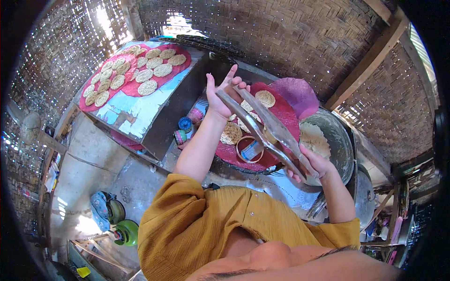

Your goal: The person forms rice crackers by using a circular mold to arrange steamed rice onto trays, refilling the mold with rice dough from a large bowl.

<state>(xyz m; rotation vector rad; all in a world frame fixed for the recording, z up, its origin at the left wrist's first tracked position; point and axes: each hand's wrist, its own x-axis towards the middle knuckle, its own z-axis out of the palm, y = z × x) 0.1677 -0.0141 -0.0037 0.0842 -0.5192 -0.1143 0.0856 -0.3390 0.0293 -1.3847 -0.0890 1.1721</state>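
I hold a long wooden hand press made of two bars that lie side by side, slightly apart. The curled fingers of my left hand grip its far ends, while the thumb and index finger stick out. My right hand is wrapped around the near ends. Below the press, a crimson cloth covers a round tray and carries several pale discs of noodle-like strands. A thin ring lies there too, with a blue and whitish object inside it.
To the right stands a large metal basin holding pale dough. Several more discs lie on red cloths atop a box-like table at left. A green gas cylinder stands on the floor. Woven bamboo walls enclose the space.
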